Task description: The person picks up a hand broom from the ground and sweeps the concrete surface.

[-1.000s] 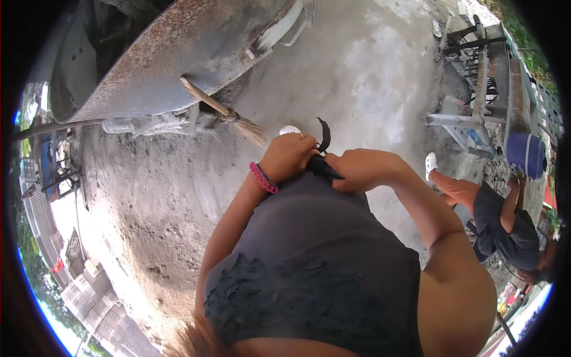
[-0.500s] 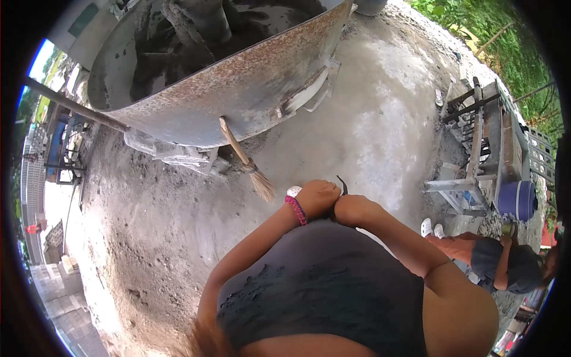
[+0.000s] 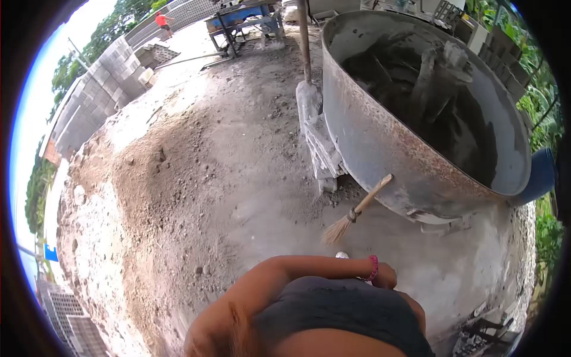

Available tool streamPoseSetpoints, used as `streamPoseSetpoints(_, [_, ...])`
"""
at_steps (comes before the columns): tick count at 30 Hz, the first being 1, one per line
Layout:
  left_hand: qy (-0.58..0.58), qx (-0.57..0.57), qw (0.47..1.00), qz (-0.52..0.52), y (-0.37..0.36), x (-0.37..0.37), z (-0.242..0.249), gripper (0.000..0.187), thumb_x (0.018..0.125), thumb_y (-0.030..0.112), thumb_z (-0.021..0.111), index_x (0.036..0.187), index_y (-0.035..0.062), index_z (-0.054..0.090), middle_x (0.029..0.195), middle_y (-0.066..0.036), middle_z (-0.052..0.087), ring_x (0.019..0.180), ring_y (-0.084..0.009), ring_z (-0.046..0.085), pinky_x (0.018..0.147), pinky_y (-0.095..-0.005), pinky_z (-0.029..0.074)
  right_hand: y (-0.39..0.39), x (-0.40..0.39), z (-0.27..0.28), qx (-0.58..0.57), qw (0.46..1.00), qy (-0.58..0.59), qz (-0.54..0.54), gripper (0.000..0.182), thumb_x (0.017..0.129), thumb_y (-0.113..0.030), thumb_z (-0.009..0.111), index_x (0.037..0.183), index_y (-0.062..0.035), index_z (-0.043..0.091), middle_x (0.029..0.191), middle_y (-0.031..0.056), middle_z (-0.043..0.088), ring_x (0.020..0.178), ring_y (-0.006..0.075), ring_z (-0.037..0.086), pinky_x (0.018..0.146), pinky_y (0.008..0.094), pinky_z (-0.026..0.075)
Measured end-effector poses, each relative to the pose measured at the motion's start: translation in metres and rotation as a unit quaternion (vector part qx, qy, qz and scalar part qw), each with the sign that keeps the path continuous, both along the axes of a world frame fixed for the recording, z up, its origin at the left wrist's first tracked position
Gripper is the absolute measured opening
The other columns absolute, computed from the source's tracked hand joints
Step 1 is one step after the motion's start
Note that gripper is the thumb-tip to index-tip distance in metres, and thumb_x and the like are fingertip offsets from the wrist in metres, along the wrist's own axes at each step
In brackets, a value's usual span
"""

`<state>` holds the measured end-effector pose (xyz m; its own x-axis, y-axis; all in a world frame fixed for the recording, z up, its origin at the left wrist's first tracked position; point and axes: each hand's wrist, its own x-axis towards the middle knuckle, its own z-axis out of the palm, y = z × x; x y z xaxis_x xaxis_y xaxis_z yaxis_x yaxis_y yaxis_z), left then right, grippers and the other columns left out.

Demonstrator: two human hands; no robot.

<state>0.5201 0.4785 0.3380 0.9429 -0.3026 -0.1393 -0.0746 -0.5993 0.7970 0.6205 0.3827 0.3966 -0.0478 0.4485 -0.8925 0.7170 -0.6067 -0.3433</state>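
My left hand, with a pink braided bracelet at the wrist, is curled closed in front of my waist. Whatever its fingers hold is hidden. Part of my right arm shows just below it, against my dark top; the fingers of my right hand are out of sight. Ahead of my hands, and apart from them, a straw hand broom leans with its wooden handle against the big metal mixing drum, bristles down on the ground. Wet grey mix lies inside the drum.
Broken blocks prop the drum's left side, beside an upright pole. A blue barrel stands right of the drum. Sandy rubble spreads leftward. Stacked blocks, a blue machine and a person in red are farther off.
My view has swung left, so the drum and broom now appear farther right. My hands stay close together at my waist. The dark strap end that stuck out between them is no longer visible.
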Motion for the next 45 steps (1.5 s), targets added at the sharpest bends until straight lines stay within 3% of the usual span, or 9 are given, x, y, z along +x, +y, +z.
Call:
streamPoseSetpoints(6, [0.108,-0.323,0.925,0.168,0.064,-0.06,-0.043,0.032,0.075,0.027,0.044,0.09,0.0004,0.053,0.086,-0.01,0.055,0.074,-0.0175,0.053,0.062,-0.0285,0.042,0.079,0.059,-0.046,0.148,0.952,0.081,-0.256,0.025,0.074,-0.019,0.047,0.09,0.0005,0.048,0.077,0.0124,0.055,0.065,0.0222,0.055,0.052,0.0294,0.045])
streamPoseSetpoints(12, [0.192,-0.051,0.751,0.63,0.075,-0.224,-0.158,0.029,0.073,0.027,0.047,0.087,0.0034,0.055,0.085,-0.012,0.057,0.079,-0.025,0.054,0.068,-0.0318,0.041,0.2,0.009,-0.121,0.462,0.855,-0.086,0.218,0.02,0.067,-0.014,0.051,0.084,-0.0029,0.05,0.087,0.0153,0.05,0.087,0.0304,0.046,0.075,0.0387,0.036])
streamPoseSetpoints(19, [0.152,-0.395,-0.049,0.905,-0.132,-0.404,-0.268,0.01,0.071,0.015,0.042,0.07,0.0056,0.047,0.056,-0.004,0.045,0.04,-0.0123,0.04,0.034,-0.0266,0.031,0.254,-0.001,-0.223,0.43,0.642,-0.313,0.553,0.024,0.07,-0.02,0.048,0.09,-0.0067,0.051,0.096,0.0098,0.045,0.096,0.0255,0.037,0.085,0.0406,0.022])
streamPoseSetpoints(21, [0.307,-0.361,0.175,0.863,-0.201,-0.414,-0.277,0.014,0.07,0.017,0.044,0.076,0.0045,0.049,0.06,-0.005,0.048,0.044,-0.0132,0.044,0.036,-0.0269,0.034,0.261,0.001,-0.233,0.385,0.612,-0.356,0.592,0.028,0.071,-0.022,0.047,0.094,-0.0075,0.05,0.098,0.0087,0.045,0.097,0.0243,0.037,0.085,0.0388,0.022])
streamPoseSetpoints(29, [0.258,-0.402,-0.021,0.879,-0.277,-0.249,-0.23,0.023,0.07,0.021,0.047,0.083,0.0027,0.054,0.07,-0.007,0.056,0.058,-0.0145,0.054,0.046,-0.0278,0.042,0.306,-0.014,-0.276,0.184,0.631,-0.359,0.662,0.03,0.065,-0.021,0.056,0.089,-0.0035,0.056,0.095,0.012,0.052,0.088,0.0203,0.049,0.074,0.0337,0.037])
streamPoseSetpoints(31, [0.421,-0.202,0.329,0.821,-0.372,-0.217,-0.419,0.027,0.069,0.022,0.047,0.085,0.0018,0.056,0.078,-0.012,0.058,0.068,-0.0198,0.057,0.053,-0.0325,0.044,0.311,-0.028,-0.26,0.048,0.637,-0.299,0.709,0.02,0.064,-0.016,0.054,0.077,-0.0017,0.056,0.079,0.0113,0.055,0.071,0.0207,0.053,0.061,0.0344,0.04])
streamPoseSetpoints(34, [0.383,-0.243,0.33,0.828,-0.314,-0.206,-0.313,0.032,0.067,0.026,0.048,0.084,0.001,0.058,0.083,-0.015,0.058,0.078,-0.0234,0.057,0.063,-0.0334,0.044,0.311,-0.04,-0.272,-0.141,0.732,-0.259,0.614,0.017,0.059,-0.009,0.054,0.071,0.0027,0.055,0.062,0.0104,0.054,0.052,0.0206,0.052,0.047,0.0343,0.041])
streamPoseSetpoints(37, [0.232,-0.436,0.024,0.869,-0.3,-0.216,-0.256,0.032,0.068,0.027,0.043,0.079,0.0007,0.059,0.082,-0.015,0.058,0.08,-0.0275,0.055,0.068,-0.033,0.043,0.284,-0.085,-0.219,-0.125,0.788,-0.2,0.568,0.016,0.056,-0.004,0.053,0.069,0.0059,0.052,0.053,0.0107,0.05,0.043,0.0197,0.048,0.039,0.032,0.039])
streamPoseSetpoints(45, [0.256,-0.284,0.043,0.923,-0.289,-0.281,-0.333,0.033,0.065,0.022,0.042,0.084,-0.0016,0.056,0.086,-0.018,0.056,0.074,-0.0292,0.055,0.07,-0.0324,0.042,0.261,-0.232,-0.195,-0.056,0.796,-0.144,0.585,0.016,0.061,-0.013,0.057,0.068,0.001,0.053,0.056,0.007,0.051,0.047,0.0148,0.048,0.043,0.0293,0.037])
